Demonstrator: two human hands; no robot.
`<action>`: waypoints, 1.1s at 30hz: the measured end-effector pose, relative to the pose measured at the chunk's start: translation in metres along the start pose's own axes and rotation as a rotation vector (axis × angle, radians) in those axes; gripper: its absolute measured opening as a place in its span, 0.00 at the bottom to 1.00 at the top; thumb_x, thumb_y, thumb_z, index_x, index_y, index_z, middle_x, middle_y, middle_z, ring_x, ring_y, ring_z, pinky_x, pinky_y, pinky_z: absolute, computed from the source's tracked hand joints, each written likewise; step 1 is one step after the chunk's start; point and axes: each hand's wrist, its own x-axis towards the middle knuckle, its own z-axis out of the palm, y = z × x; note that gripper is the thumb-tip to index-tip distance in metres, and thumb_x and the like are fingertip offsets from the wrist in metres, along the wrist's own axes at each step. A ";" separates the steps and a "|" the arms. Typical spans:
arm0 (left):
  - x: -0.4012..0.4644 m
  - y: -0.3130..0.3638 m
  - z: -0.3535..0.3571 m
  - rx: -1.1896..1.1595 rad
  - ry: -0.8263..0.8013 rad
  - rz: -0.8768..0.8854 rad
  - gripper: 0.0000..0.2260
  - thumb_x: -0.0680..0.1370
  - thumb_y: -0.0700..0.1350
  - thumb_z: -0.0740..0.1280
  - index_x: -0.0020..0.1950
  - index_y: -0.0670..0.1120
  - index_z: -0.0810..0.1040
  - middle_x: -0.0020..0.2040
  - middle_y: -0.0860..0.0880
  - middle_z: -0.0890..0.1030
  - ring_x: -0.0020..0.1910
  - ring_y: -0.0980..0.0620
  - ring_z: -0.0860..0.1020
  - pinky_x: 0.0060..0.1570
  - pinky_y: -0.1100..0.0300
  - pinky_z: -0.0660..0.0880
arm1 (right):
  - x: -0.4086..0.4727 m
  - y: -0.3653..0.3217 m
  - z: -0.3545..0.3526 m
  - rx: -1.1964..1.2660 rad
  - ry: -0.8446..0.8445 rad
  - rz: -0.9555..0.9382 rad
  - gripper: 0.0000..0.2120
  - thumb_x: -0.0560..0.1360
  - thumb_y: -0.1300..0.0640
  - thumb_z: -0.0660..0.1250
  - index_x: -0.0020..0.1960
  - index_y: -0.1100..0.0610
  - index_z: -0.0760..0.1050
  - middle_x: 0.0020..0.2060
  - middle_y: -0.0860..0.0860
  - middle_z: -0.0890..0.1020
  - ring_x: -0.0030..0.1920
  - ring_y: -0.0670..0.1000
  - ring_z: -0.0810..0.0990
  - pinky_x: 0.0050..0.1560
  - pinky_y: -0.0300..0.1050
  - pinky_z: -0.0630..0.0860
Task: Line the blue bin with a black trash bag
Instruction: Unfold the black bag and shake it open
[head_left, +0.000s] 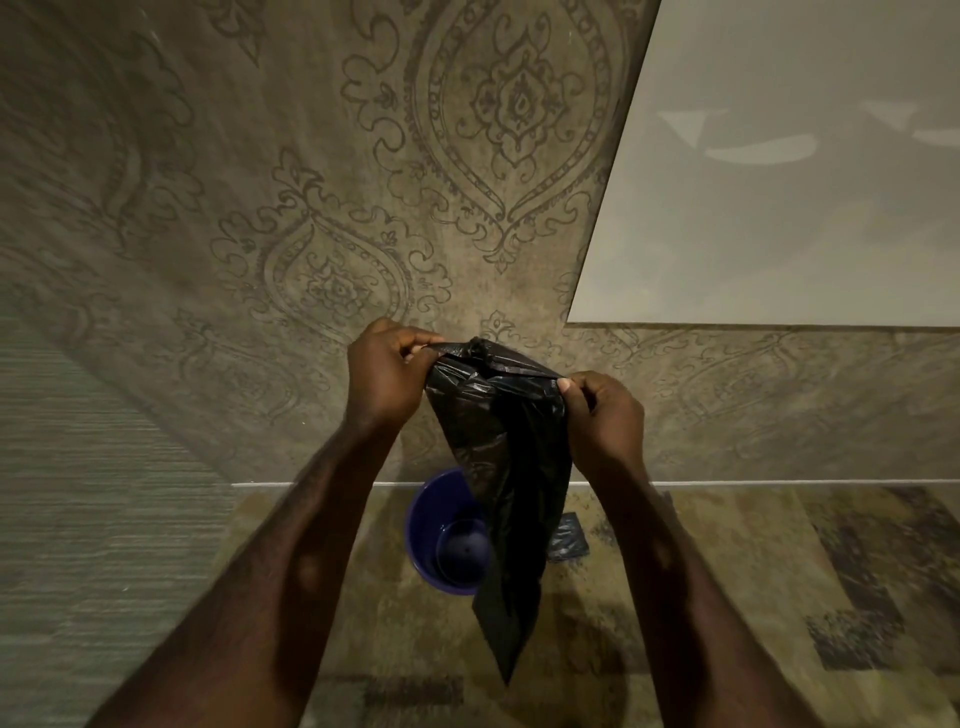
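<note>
With the left hand (387, 371) and right hand (605, 410) each pinched shut in a grip on the black trash bag (511, 467) mouth, held above the blue bin (434, 525) on the floor, the layers needed parting fully before lowering.

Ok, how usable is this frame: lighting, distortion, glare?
Head view: dim, warm light; wide-angle bend curves the wall and baseboard; the glossy panel shows pale reflections. The black trash bag, pinched by left hand and right hand, loses fold detail; blue bin interior reads dark.
</note>
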 end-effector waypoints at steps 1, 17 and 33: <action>-0.003 0.002 0.003 -0.005 0.025 -0.030 0.06 0.74 0.41 0.71 0.49 0.48 0.83 0.42 0.56 0.75 0.42 0.66 0.75 0.42 0.72 0.73 | -0.001 -0.002 0.002 0.000 -0.032 -0.008 0.14 0.81 0.57 0.61 0.41 0.64 0.76 0.37 0.57 0.79 0.40 0.57 0.76 0.39 0.50 0.71; -0.008 -0.010 0.004 -0.297 -0.094 -0.425 0.11 0.77 0.39 0.65 0.45 0.54 0.82 0.42 0.53 0.85 0.42 0.55 0.84 0.40 0.60 0.81 | 0.007 0.018 -0.015 0.141 -0.149 0.017 0.22 0.59 0.32 0.77 0.39 0.48 0.79 0.33 0.44 0.83 0.33 0.38 0.80 0.31 0.38 0.77; -0.065 -0.004 0.031 -0.891 -0.558 -0.656 0.24 0.70 0.69 0.65 0.59 0.58 0.81 0.60 0.51 0.83 0.58 0.52 0.82 0.51 0.54 0.80 | 0.002 -0.026 0.006 0.837 -0.260 0.453 0.09 0.82 0.54 0.61 0.57 0.52 0.79 0.53 0.54 0.86 0.50 0.51 0.86 0.43 0.44 0.83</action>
